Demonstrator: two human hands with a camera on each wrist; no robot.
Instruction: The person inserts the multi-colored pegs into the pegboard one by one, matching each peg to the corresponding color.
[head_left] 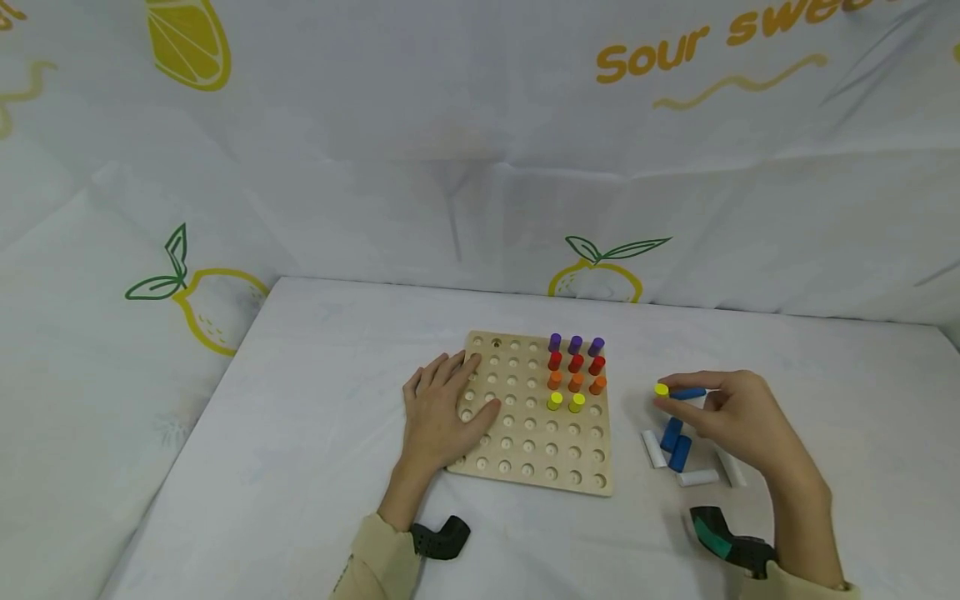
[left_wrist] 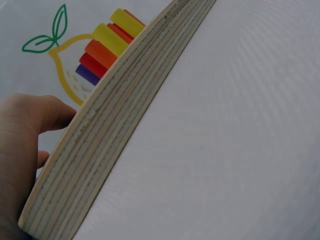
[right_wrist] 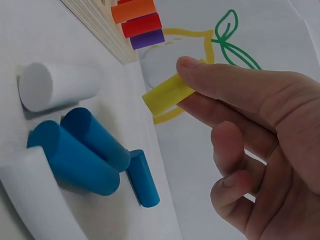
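Note:
A wooden pegboard [head_left: 517, 417] with rows of round holes lies on the table. Purple, red and orange pegs [head_left: 576, 380] stand three to a row on its far right, with two yellow pegs [head_left: 576, 403] in the row nearer me. Spread over the board's left side, my left hand [head_left: 444, 414] rests with its thumb on top. To the right of the board, my right hand [head_left: 738, 417] pinches a yellow peg [right_wrist: 167, 95] between thumb and forefinger, held above the tabletop. Its other fingers are curled and hold nothing in the right wrist view.
Below and beside my right hand lie three loose blue pegs [head_left: 680, 454] and three white pegs [head_left: 697, 477]. A white cloth [head_left: 300, 467] covers the table. Behind it hangs a white backdrop [head_left: 375, 217] printed with lemons.

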